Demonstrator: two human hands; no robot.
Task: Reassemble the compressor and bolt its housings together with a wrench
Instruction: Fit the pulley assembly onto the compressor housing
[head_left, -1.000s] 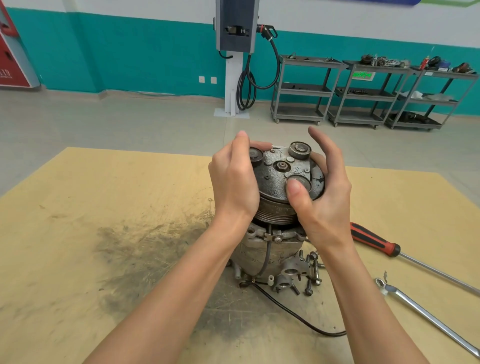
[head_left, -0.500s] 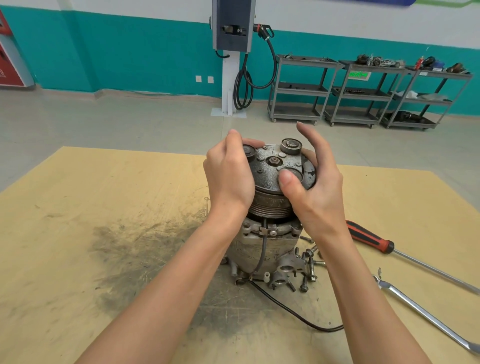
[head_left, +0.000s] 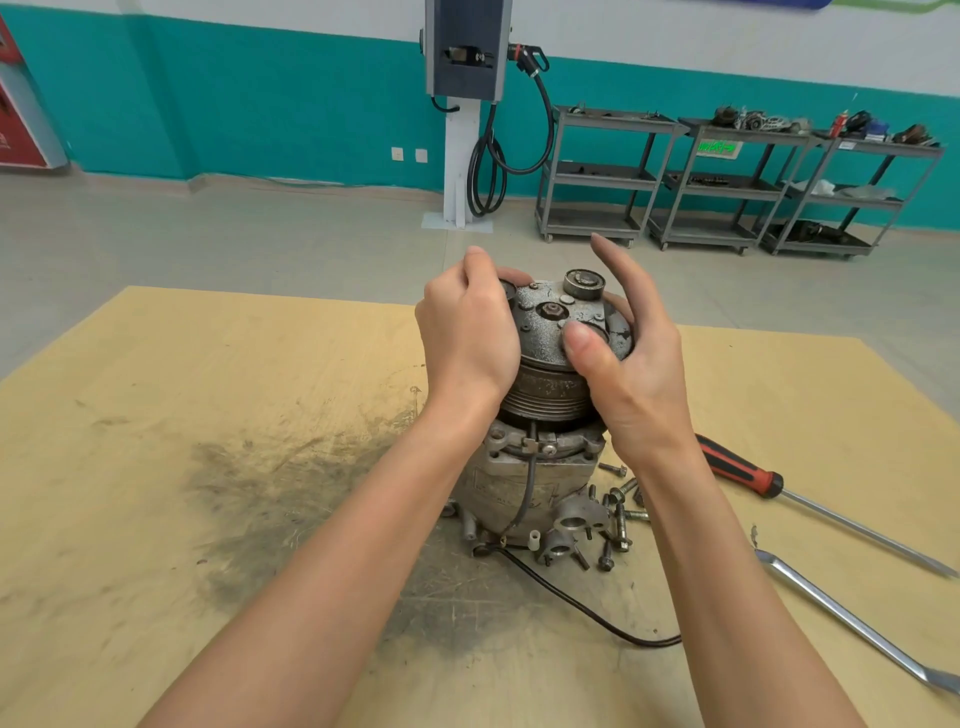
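Both hands, left hand (head_left: 467, 332) and right hand (head_left: 631, 364), are still gripping the compressor (head_left: 545, 395), lowering it slightly onto the board (head_left: 156, 415): seating, bolts (head_left: 618, 514) waiting

Auto workshop: parts carts (head_left: 597, 176), charging post (head_left: 464, 52), wrench (head_left: 852, 623).

L hand (head_left: 465, 338) fingers curled; R hand (head_left: 631, 364) thumb pressed, index finger extended.
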